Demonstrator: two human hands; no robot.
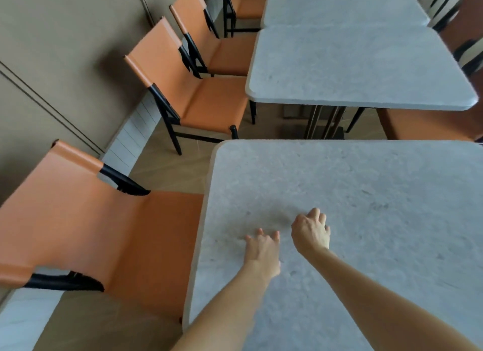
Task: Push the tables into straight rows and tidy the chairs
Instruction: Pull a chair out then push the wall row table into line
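Observation:
A grey stone-topped table (366,194) fills the near right. Both my arms reach over it. My left hand (262,250) lies over the top with its fingers spread and loose, holding nothing. Just right of it, my right hand (311,231) hovers with fingers loosely curled and empty. An orange chair (78,220) with black frame stands at the table's left edge, its seat partly under the top. Beyond a gap stands a second grey table (360,68), with a third (345,5) butted against its far side.
Orange chairs (198,97) line the beige wall (52,50) on the left, seats facing the far tables. Another orange chair (428,126) sits on the right between the near and second tables. More chairs show at the top right. Wooden floor (183,165) shows between furniture.

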